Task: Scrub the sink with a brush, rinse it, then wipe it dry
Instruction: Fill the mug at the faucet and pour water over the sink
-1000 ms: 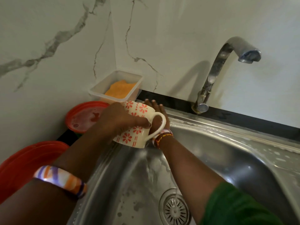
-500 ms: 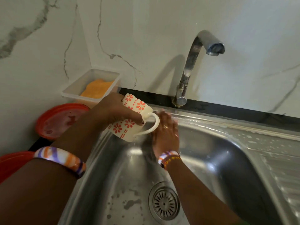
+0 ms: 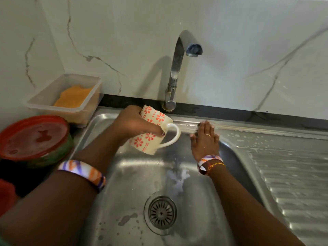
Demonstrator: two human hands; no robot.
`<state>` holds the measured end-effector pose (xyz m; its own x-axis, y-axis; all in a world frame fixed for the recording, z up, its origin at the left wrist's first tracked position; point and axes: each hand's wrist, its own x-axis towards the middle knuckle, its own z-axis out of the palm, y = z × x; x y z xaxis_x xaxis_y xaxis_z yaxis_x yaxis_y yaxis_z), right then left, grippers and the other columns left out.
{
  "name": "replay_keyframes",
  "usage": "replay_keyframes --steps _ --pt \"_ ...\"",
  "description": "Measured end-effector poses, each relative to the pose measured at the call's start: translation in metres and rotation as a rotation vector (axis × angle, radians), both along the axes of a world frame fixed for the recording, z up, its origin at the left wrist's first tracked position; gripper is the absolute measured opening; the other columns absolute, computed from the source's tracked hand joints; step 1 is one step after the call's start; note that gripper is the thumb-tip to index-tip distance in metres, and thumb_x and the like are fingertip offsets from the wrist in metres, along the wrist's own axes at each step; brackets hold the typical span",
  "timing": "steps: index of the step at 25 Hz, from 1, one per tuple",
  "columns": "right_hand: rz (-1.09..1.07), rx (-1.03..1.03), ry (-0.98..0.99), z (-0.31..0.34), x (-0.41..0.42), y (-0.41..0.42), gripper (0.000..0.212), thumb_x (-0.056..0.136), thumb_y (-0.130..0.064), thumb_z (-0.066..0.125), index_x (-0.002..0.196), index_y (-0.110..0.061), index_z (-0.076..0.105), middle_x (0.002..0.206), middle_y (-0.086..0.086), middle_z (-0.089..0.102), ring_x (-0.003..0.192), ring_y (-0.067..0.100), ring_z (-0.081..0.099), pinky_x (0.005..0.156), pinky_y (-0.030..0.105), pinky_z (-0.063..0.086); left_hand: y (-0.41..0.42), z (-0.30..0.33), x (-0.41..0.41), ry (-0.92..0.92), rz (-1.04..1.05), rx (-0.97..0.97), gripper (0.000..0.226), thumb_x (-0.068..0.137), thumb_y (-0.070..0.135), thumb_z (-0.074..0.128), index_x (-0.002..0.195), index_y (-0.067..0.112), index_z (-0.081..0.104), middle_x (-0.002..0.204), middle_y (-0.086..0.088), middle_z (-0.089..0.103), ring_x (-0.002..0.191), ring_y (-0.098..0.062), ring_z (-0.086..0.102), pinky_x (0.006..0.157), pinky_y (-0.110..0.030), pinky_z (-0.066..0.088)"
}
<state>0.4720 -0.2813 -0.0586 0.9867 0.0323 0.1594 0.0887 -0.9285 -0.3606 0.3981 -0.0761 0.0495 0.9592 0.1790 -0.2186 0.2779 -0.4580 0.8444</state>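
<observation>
Tipping a flowered mug point(image 3: 154, 133) gripped in the left hand point(image 3: 134, 124) (mouth downward), the person presses the flat-fingered right hand point(image 3: 204, 140) against the sink point(image 3: 134, 174) back wall.

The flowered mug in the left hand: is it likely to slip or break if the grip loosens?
Probably yes. The mug looks glazed and likely wet, so slippery. The left hand holds it tilted over the steel sink; a drop could chip it.
</observation>
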Motion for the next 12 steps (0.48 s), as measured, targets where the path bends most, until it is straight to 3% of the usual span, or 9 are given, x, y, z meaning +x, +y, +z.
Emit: replay_keyframes --steps 2,3,6,8,10,12 --pt "-0.025 0.410 0.099 0.028 -0.020 0.002 0.053 0.101 -0.037 0.027 0.118 0.000 0.060 0.123 0.017 0.058 0.118 0.029 0.051 0.097 0.033 0.038 -0.022 -0.010 0.002 -0.042 -0.034 -0.070 0.055 0.053 0.019 0.087 0.103 0.015 0.062 0.092 -0.001 0.068 0.082 -0.017 0.066 0.073 -0.034 0.055" --pt "-0.045 0.657 0.154 0.040 -0.033 0.006 0.053 0.100 -0.038 0.030 0.097 -0.001 0.068 0.100 0.015 0.066 0.097 0.027 0.059 0.086 0.033 0.043 -0.033 -0.016 0.004 -0.063 -0.044 -0.101 0.052 0.053 0.019 0.087 0.098 0.019 0.062 0.091 0.002 0.068 0.080 -0.013 0.065 0.069 -0.030 0.054" --pt "-0.206 1.167 0.284 0.065 -0.058 0.002 0.055 0.097 -0.042 0.038 0.059 -0.011 0.061 0.061 0.008 0.063 0.064 0.021 0.060 0.067 0.031 0.050 -0.066 -0.027 0.012 -0.125 -0.044 -0.158 0.049 0.055 0.020 0.087 0.092 0.027 0.055 0.087 0.008 0.063 0.076 -0.007 0.061 0.061 -0.022 0.048" --pt "-0.238 1.276 0.284 0.079 -0.055 -0.009 0.047 0.090 -0.042 0.054 0.054 -0.012 0.059 0.057 0.008 0.061 0.058 0.022 0.057 0.067 0.034 0.050 -0.087 -0.032 0.018 -0.153 -0.021 -0.167 0.050 0.060 0.023 0.085 0.097 0.025 0.053 0.087 0.008 0.061 0.079 -0.009 0.060 0.066 -0.025 0.049" --pt "-0.223 1.300 0.237 0.097 -0.041 -0.020 0.032 0.084 -0.024 0.065 0.057 -0.009 0.058 0.058 0.011 0.057 0.054 0.021 0.053 0.059 0.030 0.047 -0.102 -0.039 0.027 -0.209 -0.033 -0.263 0.036 0.073 0.035 0.076 0.099 0.020 0.056 0.091 0.005 0.065 0.080 -0.009 0.062 0.069 -0.029 0.052" --pt "-0.216 1.277 0.215 0.122 -0.022 -0.033 0.033 0.081 -0.011 0.064 0.052 -0.009 0.051 0.043 0.003 0.047 0.035 0.012 0.040 0.042 0.018 0.033 -0.108 -0.050 0.039 -0.266 -0.041 -0.274 0.052 0.085 0.057 0.051 0.116 0.016 0.058 0.116 -0.007 0.064 0.103 -0.019 0.061 0.091 -0.040 0.049"
